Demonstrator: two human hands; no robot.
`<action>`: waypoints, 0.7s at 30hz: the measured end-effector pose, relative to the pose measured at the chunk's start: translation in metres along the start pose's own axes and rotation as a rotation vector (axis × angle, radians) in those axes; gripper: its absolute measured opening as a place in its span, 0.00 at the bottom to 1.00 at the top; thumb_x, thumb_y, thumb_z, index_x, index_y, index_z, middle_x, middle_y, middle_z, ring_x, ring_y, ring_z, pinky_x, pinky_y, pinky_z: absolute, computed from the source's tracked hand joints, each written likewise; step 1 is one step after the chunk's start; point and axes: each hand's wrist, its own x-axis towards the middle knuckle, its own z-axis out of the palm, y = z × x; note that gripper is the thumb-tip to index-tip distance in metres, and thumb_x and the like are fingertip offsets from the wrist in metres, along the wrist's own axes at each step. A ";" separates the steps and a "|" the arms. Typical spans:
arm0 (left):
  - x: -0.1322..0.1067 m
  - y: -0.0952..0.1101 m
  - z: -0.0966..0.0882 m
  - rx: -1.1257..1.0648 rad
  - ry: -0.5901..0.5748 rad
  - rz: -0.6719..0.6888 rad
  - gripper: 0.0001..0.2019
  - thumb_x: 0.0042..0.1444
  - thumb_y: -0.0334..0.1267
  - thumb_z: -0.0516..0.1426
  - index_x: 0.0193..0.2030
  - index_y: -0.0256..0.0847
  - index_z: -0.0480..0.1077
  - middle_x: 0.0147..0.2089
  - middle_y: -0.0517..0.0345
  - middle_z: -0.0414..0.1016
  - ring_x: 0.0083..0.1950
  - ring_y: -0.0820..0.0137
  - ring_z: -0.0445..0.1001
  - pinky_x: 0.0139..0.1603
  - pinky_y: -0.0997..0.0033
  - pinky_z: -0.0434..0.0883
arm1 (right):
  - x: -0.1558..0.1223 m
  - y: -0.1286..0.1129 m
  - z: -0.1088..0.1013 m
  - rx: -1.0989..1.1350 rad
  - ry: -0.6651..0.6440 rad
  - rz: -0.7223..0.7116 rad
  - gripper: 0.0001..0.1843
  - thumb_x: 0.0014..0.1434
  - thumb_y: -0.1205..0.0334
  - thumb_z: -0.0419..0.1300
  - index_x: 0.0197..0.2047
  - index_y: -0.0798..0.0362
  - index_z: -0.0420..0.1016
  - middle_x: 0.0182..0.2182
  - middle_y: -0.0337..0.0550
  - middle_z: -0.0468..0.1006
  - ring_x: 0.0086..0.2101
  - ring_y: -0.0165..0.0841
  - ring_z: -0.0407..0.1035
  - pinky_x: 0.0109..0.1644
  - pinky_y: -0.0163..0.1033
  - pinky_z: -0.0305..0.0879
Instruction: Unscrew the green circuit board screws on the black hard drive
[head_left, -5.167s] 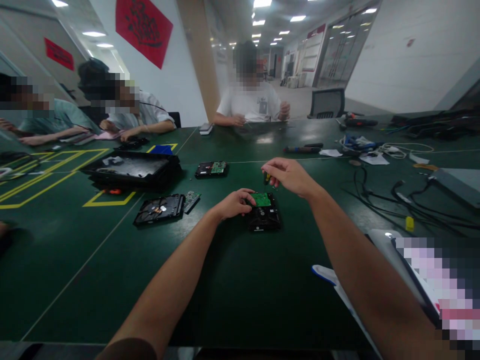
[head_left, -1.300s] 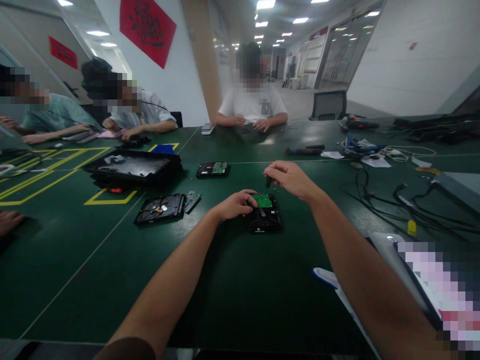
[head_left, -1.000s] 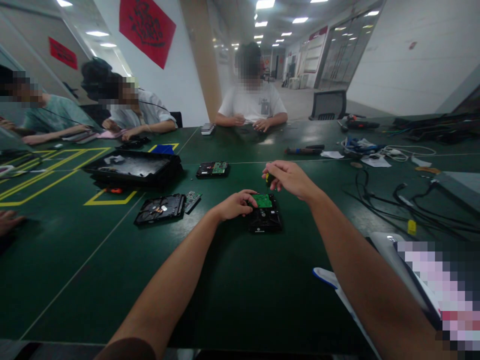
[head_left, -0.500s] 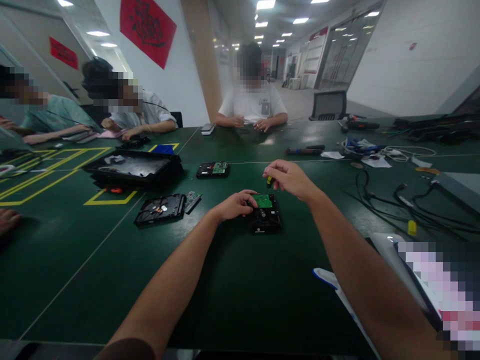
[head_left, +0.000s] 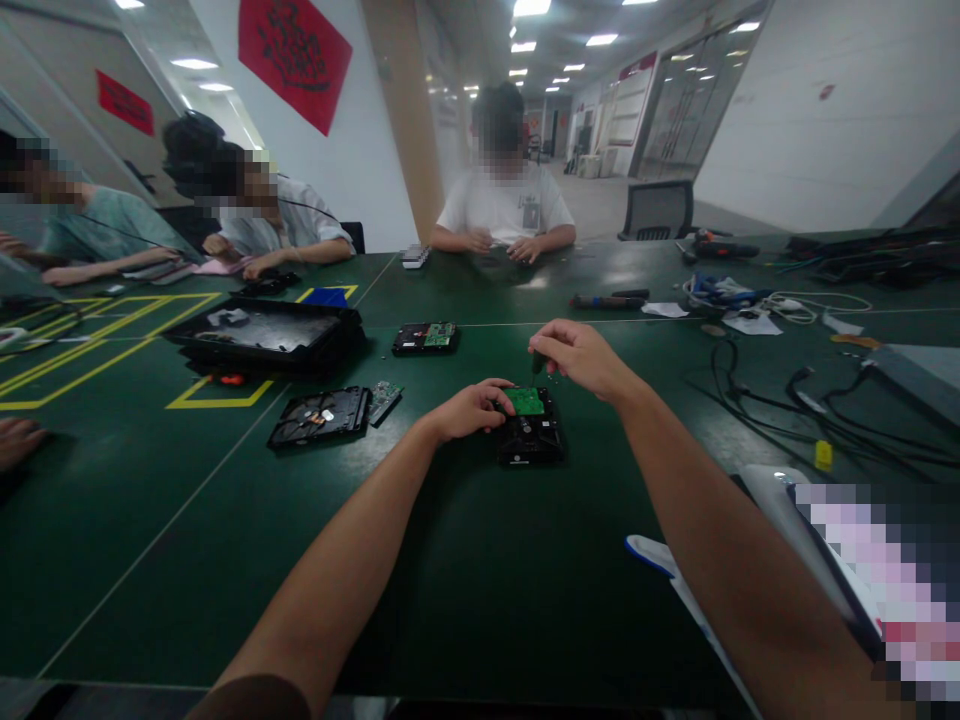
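A black hard drive (head_left: 529, 440) lies on the green table with its green circuit board (head_left: 528, 401) facing up. My left hand (head_left: 474, 410) grips the drive's left side, fingertips on the board's edge. Over the far end of the board, my right hand (head_left: 574, 352) pinches a small screwdriver (head_left: 536, 366), held upright with its tip down at the board. Most of its handle is hidden by my fingers. Left of my hands are an opened drive casing (head_left: 321, 418) and a loose circuit board (head_left: 385, 403). Another hard drive (head_left: 425, 338) sits farther back.
A black tray-like housing (head_left: 262, 335) stands at the left. On the right lie black cables (head_left: 780, 400), a metal box (head_left: 919, 385) and a white, blue-edged item (head_left: 649, 554) beside my right forearm. Across the table sits a person (head_left: 506, 210); two more people are at the left.
The screwdriver's handle has turned in my right fingers, its yellow part now showing dark. The left hand and the hard drive stay in place.
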 end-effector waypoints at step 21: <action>0.000 -0.002 0.000 -0.016 0.001 0.006 0.09 0.53 0.27 0.62 0.42 0.35 0.76 0.74 0.46 0.53 0.33 0.83 0.71 0.30 0.77 0.74 | 0.001 0.002 0.003 0.055 0.016 0.002 0.14 0.65 0.48 0.59 0.41 0.50 0.77 0.41 0.45 0.81 0.26 0.29 0.69 0.27 0.39 0.62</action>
